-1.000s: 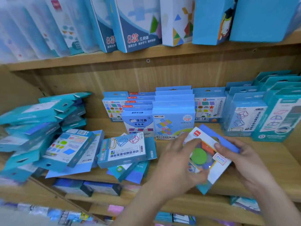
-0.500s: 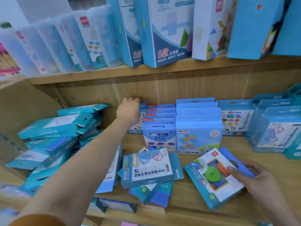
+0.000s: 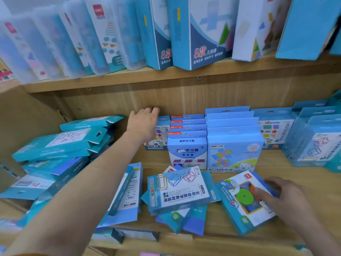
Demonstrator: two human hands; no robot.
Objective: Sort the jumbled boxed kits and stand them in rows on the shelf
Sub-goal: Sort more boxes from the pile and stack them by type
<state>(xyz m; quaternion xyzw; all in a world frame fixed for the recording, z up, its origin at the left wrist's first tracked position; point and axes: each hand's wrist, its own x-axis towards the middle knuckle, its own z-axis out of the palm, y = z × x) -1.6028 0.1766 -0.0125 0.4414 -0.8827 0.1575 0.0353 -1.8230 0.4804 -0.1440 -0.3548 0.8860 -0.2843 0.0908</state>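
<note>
Left hand [image 3: 144, 124] has left the kit and now rests loose-fingered atop a back-row box [image 3: 160, 136]. Right hand [image 3: 282, 198] holds the green-disc kit [image 3: 243, 197] flat on the shelf [image 3: 287, 171].

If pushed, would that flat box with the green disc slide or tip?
The flat blue-and-white cardboard box showing a green disc lies face-up on the smooth wooden shelf, so it probably slides, not tips. Being thin, it likely lifts lightly.
</note>
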